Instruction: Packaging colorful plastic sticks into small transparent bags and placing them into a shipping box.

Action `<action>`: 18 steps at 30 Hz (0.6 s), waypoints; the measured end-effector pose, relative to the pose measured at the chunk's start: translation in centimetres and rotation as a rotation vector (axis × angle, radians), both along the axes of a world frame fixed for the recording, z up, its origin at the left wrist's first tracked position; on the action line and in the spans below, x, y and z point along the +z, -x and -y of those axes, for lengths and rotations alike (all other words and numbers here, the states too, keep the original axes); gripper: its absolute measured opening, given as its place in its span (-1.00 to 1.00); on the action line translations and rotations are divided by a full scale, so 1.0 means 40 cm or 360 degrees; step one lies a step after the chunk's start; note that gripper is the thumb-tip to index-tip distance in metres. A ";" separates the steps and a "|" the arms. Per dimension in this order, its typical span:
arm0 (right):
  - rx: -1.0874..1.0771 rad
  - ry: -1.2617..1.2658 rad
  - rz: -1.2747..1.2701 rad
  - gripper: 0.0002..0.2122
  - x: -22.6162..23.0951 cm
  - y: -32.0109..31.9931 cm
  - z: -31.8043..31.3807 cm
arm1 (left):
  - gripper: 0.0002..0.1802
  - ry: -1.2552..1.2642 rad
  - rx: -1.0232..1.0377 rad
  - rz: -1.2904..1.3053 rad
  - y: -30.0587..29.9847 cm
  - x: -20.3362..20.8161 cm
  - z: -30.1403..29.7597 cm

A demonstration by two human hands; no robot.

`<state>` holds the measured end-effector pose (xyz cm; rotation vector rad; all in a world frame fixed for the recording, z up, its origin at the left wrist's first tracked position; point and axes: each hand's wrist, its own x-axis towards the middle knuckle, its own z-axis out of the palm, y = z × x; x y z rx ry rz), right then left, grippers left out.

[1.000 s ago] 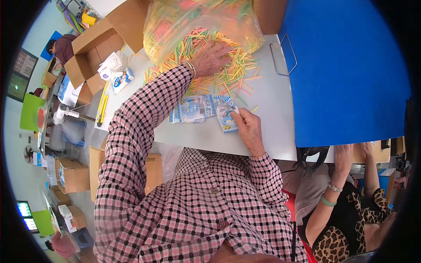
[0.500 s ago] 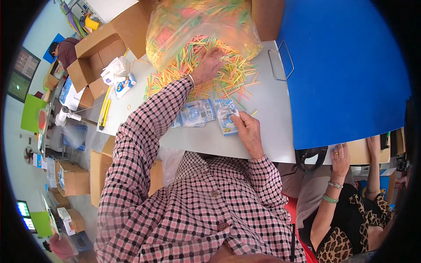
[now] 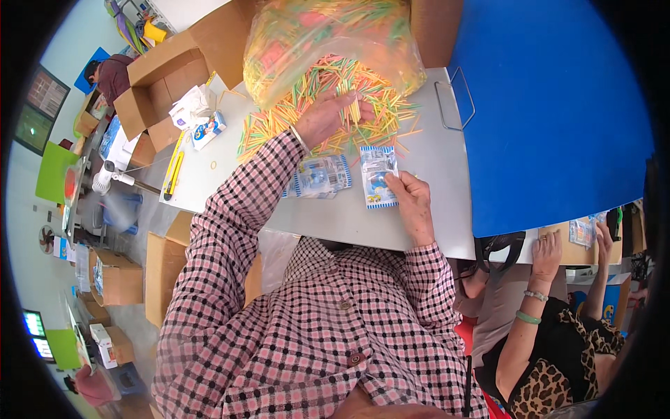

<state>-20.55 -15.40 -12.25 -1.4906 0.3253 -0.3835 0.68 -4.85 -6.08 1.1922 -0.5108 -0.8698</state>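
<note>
My left hand is over the loose pile of thin pastel sticks, which are yellow, green, pink and orange. Between its fingers is a small bunch of mostly yellow sticks. Close to the table's front edge, my right hand pinches a small blue-and-white packet by its right side, thumb on top. Left of that packet, several similar packets lie overlapped, partly behind my left forearm. A big clear plastic bag of the same sticks spills onto the pile.
A yellow cutter knife, a tissue pack and a rubber band lie at left by an open cardboard box. To the right are a blue board and a metal wire handle. A co-worker's hand rests beyond.
My left hand has lifted out of the pile with a bunch of sticks in its fingers. The right hand has drawn its packet rightward, away from the other packets.
</note>
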 end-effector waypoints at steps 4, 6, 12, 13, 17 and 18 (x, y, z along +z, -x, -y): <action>0.0018 -0.0021 -0.0023 -0.81 0.000 0.005 -0.003 | -0.66 -0.0142 0.0123 0.0120 0.002 -0.022 -0.002; 0.0015 0.0003 -0.0036 -0.81 -0.006 0.003 -0.002 | -0.65 -0.0260 0.0191 0.0303 0.006 -0.028 -0.003; 0.0023 -0.0041 -0.0048 -0.80 -0.006 0.004 0.000 | -0.63 -0.0434 0.0188 0.0773 0.004 -0.027 -0.011; 0.0033 -0.0047 -0.0041 -0.80 -0.005 0.005 0.001 | -0.63 -0.0434 0.0186 0.0774 -0.002 -0.031 -0.012; 0.0038 -0.0040 -0.0056 -0.80 -0.017 0.005 0.005 | -0.65 -0.0579 0.0162 0.1279 -0.023 -0.034 -0.017; 0.0039 -0.0020 -0.0068 -0.80 -0.016 0.005 0.006 | -0.66 -0.0720 0.0141 0.1410 -0.025 -0.032 -0.017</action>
